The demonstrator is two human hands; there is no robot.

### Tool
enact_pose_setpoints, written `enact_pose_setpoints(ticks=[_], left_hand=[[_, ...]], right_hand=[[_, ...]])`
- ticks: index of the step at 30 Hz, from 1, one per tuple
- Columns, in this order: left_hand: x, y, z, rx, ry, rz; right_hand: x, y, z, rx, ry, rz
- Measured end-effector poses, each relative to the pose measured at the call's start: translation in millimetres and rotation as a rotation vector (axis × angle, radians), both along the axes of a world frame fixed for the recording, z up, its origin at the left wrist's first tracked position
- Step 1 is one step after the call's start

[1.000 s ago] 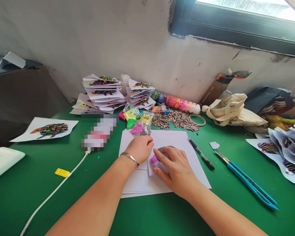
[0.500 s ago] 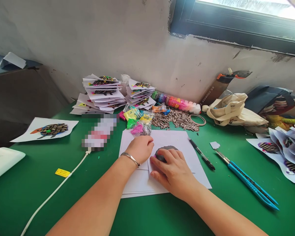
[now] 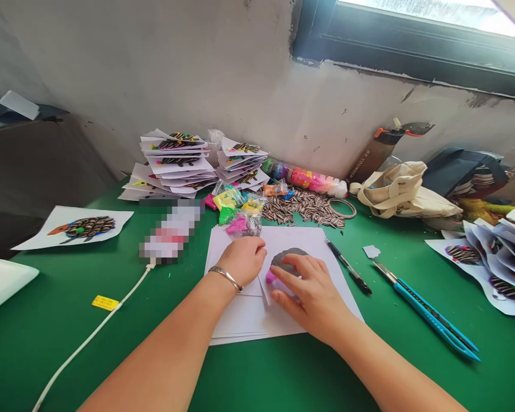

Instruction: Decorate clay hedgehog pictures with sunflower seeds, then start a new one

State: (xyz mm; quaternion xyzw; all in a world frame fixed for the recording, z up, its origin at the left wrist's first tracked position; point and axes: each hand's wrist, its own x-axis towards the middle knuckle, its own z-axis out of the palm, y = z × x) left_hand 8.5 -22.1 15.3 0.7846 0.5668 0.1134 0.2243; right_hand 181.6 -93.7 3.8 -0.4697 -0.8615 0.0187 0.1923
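Note:
White paper sheets (image 3: 240, 320) lie stacked on the green table. On the top sheet is a flat dark grey clay disc (image 3: 289, 258) with a small pink clay piece (image 3: 270, 277) at its left edge. My right hand (image 3: 311, 289) rests over the disc's lower right part, its fingers spread. Left of the disc, my left hand (image 3: 245, 260), with a silver bangle on the wrist, is curled on the paper near the clay packets (image 3: 238, 224); whatever its fingertips hold, if anything, is hidden.
Sunflower seeds (image 3: 298, 207) and a tape ring (image 3: 342, 208) lie behind the paper. A black pen (image 3: 349, 267) and blue tweezers (image 3: 433, 312) are on the right. Stacked seed pictures (image 3: 175, 166) stand behind; a white cable (image 3: 94, 337) crosses the left side.
My right hand has lifted and opened slightly, moving right and showing more of the pink piece and disc. My left hand stays curled. The view has shifted slightly.

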Motion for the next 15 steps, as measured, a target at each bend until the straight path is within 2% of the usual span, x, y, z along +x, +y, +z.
enact_pose_setpoints(ticks=[5, 10, 15], left_hand=[[0.8, -1.1, 0.4, 0.016, 0.038, -0.03], [2.2, -2.5, 2.6, 0.024, 0.071, -0.054], [2.6, -2.9, 1.4, 0.019, 0.086, -0.061]], right_hand=[[13.1, 0.2, 2.8, -0.015, 0.018, -0.016], [7.2, -2.2, 5.2, -0.084, -0.024, 0.053], [8.3, -0.9, 4.8, -0.103, -0.015, 0.059]])
